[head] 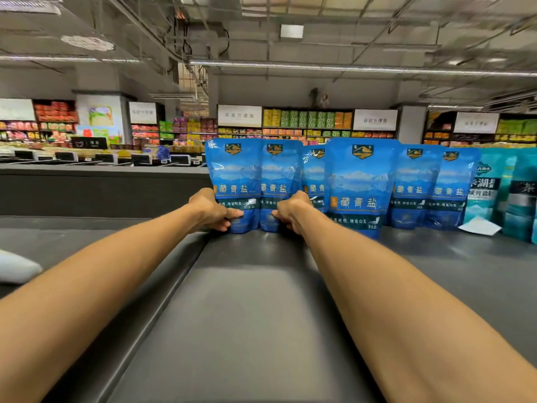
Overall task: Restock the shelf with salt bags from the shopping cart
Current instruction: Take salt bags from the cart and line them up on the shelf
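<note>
Grey sheet metal forms the shelf (pixel 255 301), a smooth, matte surface with a shallow raised panel at its centre. At far left a white rounded object (pixel 17 270) lies on it; its identity cannot be told.

Left hand (pixel 210 212): fingers curled, thumb pressed to the lower front of the left bag (pixel 235 181), pinching it near its base. Right hand (pixel 289 212): fingers curled round the lower edge of the second bag (pixel 279 181), gripping it likewise. Both bags stand upright, side by side and touching, at the left end of a row of blue salt bags (pixel 360 184). Right of the row stand teal bags (pixel 494 193), with a white paper slip (pixel 479 226) lying at their foot. The cart is not in view.

Risks, as judged from here:
- Tipping. The pouches are tall, flexible and glossy (slick film, narrow gusseted base); releasing one while it leans could topple it into its neighbours.
- Sliding. Smooth film on smooth metal offers little friction, so a push at the base may skid a bag out of line.
- Crowding. Bags at mid-row overlap; pressing sideways could shift them.
</note>
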{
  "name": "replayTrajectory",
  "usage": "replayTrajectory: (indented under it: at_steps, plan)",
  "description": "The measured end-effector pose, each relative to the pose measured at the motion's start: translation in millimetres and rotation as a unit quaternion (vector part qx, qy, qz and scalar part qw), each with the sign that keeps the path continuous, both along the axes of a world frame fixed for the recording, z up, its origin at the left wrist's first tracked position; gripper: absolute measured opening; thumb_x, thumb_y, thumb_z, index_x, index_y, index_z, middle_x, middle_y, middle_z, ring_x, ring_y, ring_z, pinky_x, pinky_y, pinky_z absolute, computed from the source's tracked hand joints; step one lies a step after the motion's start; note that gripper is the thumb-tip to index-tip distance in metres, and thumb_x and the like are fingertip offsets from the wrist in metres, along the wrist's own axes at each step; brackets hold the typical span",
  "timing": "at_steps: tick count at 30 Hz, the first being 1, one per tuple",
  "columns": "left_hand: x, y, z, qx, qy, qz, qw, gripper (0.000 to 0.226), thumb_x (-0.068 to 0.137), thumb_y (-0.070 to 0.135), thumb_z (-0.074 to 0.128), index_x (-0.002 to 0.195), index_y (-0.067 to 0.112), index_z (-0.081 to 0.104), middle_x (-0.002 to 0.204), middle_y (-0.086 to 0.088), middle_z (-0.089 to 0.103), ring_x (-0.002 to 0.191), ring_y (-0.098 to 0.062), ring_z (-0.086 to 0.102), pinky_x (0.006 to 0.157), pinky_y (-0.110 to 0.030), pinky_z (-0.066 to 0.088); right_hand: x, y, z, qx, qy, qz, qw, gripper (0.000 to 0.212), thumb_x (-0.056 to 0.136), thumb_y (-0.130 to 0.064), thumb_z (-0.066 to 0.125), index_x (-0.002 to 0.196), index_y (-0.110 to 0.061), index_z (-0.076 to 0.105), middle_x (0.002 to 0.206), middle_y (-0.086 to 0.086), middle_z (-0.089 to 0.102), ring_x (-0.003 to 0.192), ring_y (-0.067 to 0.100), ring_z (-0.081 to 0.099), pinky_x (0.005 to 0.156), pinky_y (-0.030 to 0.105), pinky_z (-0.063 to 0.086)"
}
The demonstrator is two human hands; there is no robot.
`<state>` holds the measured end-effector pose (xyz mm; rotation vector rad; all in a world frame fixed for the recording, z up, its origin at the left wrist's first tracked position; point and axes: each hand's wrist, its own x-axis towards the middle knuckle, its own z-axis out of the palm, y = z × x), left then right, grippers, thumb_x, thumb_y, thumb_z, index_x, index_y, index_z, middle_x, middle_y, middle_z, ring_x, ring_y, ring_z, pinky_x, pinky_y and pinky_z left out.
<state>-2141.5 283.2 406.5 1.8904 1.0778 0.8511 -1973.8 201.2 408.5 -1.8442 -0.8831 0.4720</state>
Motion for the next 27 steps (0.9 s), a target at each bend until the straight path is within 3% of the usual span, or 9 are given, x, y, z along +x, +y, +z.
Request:
replayTrajectory:
  at_steps: [4, 7, 9, 12, 14, 17, 20, 23, 27]
  plan:
    - [-4.7, -9.7, -2.3, 0.017, 0.041, 0.019, 0.999, 0.036, 0.07, 0.024, 0.088, 0.096, 0.013, 0.066, 0.081, -0.01, 0.073, 0.061, -0.018, 0.069, 0.047, -0.026, 0.055, -20.6, -22.3, 4.0, -0.091, -0.074, 0.015, 0.993, 0.052, 0.092, -0.013, 0.062, 0.135, 0.005, 0.04, 0.131, 0.017, 0.059, 0.11, 0.027, 0.062, 0.095, 0.032, 0.051]
    - [-11.3, -18.5, -1.3, 0.053, 0.064, 0.052, 0.995, 0.042, 0.068, 0.025, 0.09, 0.101, 0.009, 0.069, 0.082, -0.008, 0.075, 0.061, -0.015, 0.07, 0.048, -0.025, 0.054, -46.2, -59.2, 13.2, -0.118, -0.262, 0.052, 0.956, 0.017, 0.092, -0.01, 0.053, 0.105, 0.001, 0.054, 0.118, 0.017, 0.058, 0.113, 0.034, 0.062, 0.092, 0.038, 0.055]
    - [-15.4, -26.1, 1.6, 0.056, 0.068, 0.064, 0.994, 0.054, 0.069, 0.024, 0.089, 0.111, 0.005, 0.062, 0.087, -0.01, 0.074, 0.058, -0.014, 0.069, 0.043, -0.022, 0.05, -61.9, -89.4, 12.8, -0.099, -0.333, 0.101, 0.932, 0.007, 0.09, -0.009, 0.053, 0.089, -0.003, 0.05, 0.104, 0.019, 0.059, 0.097, 0.035, 0.068, 0.083, 0.043, 0.059]
    - [-20.8, -34.5, 3.4, 0.048, 0.082, 0.069, 0.993, 0.062, 0.078, 0.023, 0.082, 0.124, 0.0, 0.048, 0.092, -0.013, 0.071, 0.066, -0.017, 0.07, 0.044, -0.024, 0.052, -64.7, -145.3, 9.7, -0.094, -0.394, 0.149, 0.902, 0.03, 0.086, -0.026, 0.059, 0.062, -0.009, 0.052, 0.057, 0.008, 0.062, 0.051, 0.019, 0.065, 0.058, 0.035, 0.061]
    - [-24.4, -40.0, 4.2, 0.064, 0.092, 0.082, 0.99, 0.061, 0.084, 0.027, 0.076, 0.126, -0.002, 0.042, 0.089, -0.013, 0.068, 0.071, -0.02, 0.069, 0.046, -0.025, 0.052, -41.7, -181.9, 7.8, -0.119, -0.425, 0.09, 0.893, 0.042, 0.082, -0.041, 0.064, 0.056, -0.012, 0.049, 0.052, 0.006, 0.061, 0.047, 0.017, 0.061, 0.054, 0.031, 0.058]
    - [-28.2, -45.7, 5.1, 0.068, 0.095, 0.087, 0.989, 0.061, 0.09, 0.028, 0.068, 0.132, -0.002, 0.036, 0.097, -0.015, 0.065, 0.079, -0.021, 0.068, 0.048, -0.027, 0.053, 9.9, -219.3, 4.8, -0.121, -0.264, -0.006, 0.957, 0.045, 0.078, -0.041, 0.077, 0.089, -0.005, 0.052, 0.087, 0.018, 0.066, 0.058, 0.025, 0.07, 0.05, 0.033, 0.058]
    - [-30.1, -49.6, 4.1, 0.062, 0.097, 0.087, 0.99, 0.056, 0.091, 0.027, 0.062, 0.132, -0.005, 0.041, 0.104, -0.018, 0.066, 0.087, -0.025, 0.069, 0.069, -0.04, 0.061, 45.7, -214.2, 6.6, -0.075, -0.092, -0.046, 0.992, 0.105, 0.069, -0.033, 0.089, 0.141, 0.002, 0.021, 0.129, 0.019, 0.05, 0.074, 0.023, 0.071, 0.048, 0.029, 0.05]
    - [-27.6, -54.2, 1.4, 0.069, 0.104, 0.086, 0.988, 0.053, 0.091, 0.029, 0.06, 0.129, -0.006, 0.044, 0.108, -0.019, 0.064, 0.093, -0.028, 0.067, 0.082, -0.045, 0.059, 58.3, -190.2, 1.5, -0.049, -0.006, 0.01, 0.999, 0.088, 0.064, -0.027, 0.092, 0.134, -0.004, 0.045, 0.12, 0.011, 0.067, 0.076, 0.02, 0.069, 0.062, 0.029, 0.052]
    - [-21.2, -59.1, 0.5, 0.079, 0.096, 0.086, 0.989, 0.051, 0.092, 0.028, 0.058, 0.129, -0.004, 0.044, 0.114, -0.019, 0.063, 0.097, -0.031, 0.065, 0.084, -0.045, 0.058, 64.5, -161.3, -5.0, -0.042, -0.013, -0.002, 0.999, 0.057, 0.063, -0.029, 0.093, 0.109, -0.009, 0.065, 0.1, 0.006, 0.074, 0.051, 0.014, 0.057, 0.047, 0.021, 0.038]
